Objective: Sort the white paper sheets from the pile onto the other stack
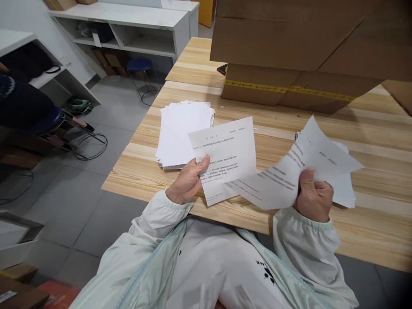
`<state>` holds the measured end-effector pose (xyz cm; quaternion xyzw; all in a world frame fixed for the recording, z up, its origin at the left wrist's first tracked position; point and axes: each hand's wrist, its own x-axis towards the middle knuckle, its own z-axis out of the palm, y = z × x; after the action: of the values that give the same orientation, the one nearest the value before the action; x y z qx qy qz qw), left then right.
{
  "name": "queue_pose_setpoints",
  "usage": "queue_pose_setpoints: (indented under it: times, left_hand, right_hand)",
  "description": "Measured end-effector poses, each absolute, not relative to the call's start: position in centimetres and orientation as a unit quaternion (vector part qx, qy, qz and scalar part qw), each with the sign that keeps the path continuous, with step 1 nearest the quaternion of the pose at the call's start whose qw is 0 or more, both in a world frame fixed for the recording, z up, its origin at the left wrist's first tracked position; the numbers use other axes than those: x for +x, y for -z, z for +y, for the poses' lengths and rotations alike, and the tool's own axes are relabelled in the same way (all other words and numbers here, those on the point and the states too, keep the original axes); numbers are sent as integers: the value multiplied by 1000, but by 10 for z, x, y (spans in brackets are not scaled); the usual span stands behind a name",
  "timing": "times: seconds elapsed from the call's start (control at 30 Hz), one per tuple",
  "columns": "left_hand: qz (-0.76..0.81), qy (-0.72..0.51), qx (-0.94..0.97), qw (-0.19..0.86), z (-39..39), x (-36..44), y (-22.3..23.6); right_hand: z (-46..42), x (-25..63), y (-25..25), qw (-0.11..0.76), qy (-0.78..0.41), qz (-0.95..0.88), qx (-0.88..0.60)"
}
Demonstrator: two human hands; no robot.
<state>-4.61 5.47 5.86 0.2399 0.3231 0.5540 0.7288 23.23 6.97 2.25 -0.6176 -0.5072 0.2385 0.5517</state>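
Observation:
My left hand [188,180] pinches the left edge of a printed sheet of paper [225,159], thumb on top, held above the front of the table. In my right hand [313,195] another printed sheet [277,180] is gripped; it bends and its near corner overlaps the first sheet. To the left lies a thick stack of white paper [185,128], its edges uneven. Behind my right hand a second paper pile [344,189] rests on the table, partly hidden by the bent sheet.
Large cardboard boxes [251,81] stand on the wooden table [135,163] at the back right, a dark object [222,68] beside them. A blue stool [139,65] and white shelves [151,40] are beyond. At far left a person [25,101] sits on a stool.

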Motion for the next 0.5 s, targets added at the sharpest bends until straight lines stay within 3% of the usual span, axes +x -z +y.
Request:
queue_pose_setpoints:
  times: [0.27, 0.4, 0.5]
  left_hand:
    - [335, -472, 353, 735, 51, -33, -57]
    - [344, -448, 499, 656, 48, -34, -82]
    - [327, -439, 631, 550, 51, -37, -105]
  right_hand:
    - [66, 183, -35, 493, -155, -632, -578]
    - [68, 174, -35, 637, -114, -578, -497]
    - [71, 180, -45, 704, -182, -570, -382]
